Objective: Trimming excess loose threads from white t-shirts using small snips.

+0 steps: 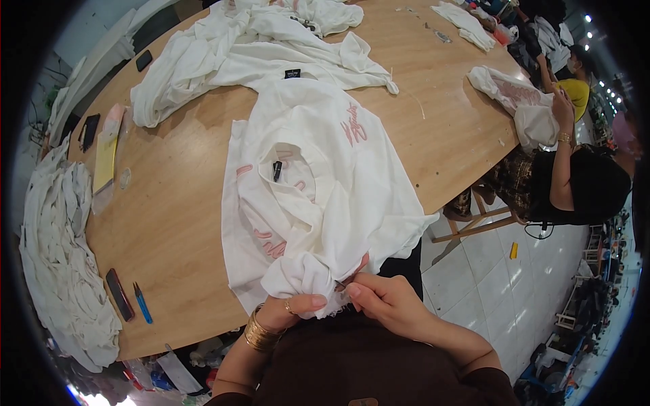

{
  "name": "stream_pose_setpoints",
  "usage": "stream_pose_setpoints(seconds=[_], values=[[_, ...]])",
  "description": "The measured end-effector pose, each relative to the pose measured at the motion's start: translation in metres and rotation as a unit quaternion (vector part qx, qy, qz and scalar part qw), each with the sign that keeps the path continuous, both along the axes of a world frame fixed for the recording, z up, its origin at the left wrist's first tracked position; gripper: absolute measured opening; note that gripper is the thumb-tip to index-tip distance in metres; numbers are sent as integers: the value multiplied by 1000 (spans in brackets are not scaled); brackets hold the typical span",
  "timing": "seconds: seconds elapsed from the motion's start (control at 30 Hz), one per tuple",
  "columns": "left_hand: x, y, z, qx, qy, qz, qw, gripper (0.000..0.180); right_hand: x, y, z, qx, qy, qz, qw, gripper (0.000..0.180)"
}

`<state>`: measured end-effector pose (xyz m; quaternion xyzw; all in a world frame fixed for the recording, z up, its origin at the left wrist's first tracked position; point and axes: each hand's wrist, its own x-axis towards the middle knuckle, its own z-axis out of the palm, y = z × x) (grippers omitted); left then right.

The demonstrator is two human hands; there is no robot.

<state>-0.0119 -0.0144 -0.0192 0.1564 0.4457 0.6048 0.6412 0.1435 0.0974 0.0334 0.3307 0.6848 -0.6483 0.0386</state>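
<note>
Right now the left hand (pixel 288 308) bunches a fold of the white sweatshirt (pixel 318 183) at the near edge of the wooden table (pixel 169 216), thumb pressed over the cloth so it is clenched firmly. The right hand (pixel 382 301) pinches the same hem just beside it, fingertips closed on the fabric and on what looks like a small metal tool, though it is too small to say which kind. The sweatshirt lies spread across the table with pink lettering showing, its lower end gathered up into both hands over the person's lap.

Doing this step well seems to call for keeping the cloth taut between the two hands, so that only the loose bit at the hem is worked and the knit itself is not nicked. The left thumb should hold the fold flat and close to the right fingertips.

A blue pen (pixel 142 302) and a dark phone (pixel 119 294) lie on the table to the left, well apart. More white garments (pixel 223 61) are heaped farther back, and another person (pixel 575 169) works at the right.
</note>
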Motion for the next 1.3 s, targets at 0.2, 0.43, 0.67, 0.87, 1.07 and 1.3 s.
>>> stream_pose_setpoints(seconds=[0.2,0.43,0.67,0.87,1.07,1.3], values=[[0,-3,-9,-15,-90,18,996,62,1,0,1,-21,2,-1,1000,27],[-1,-3,-6,-31,-71,19,997,77,0,0,0,-18,3,0,1000,28],[0,-4,-6,-36,-64,20,997,75,0,-2,-1,-27,17,-12,999,28],[-1,-2,-4,-32,-42,-5,999,70,-1,-2,-2,-26,3,-16,1000,30],[-2,-3,-8,-34,-43,-12,998,68,0,-4,-9,-57,22,-45,997,32],[0,1,-4,-32,-94,16,995,71,1,-3,-9,-77,30,-52,995,33]])
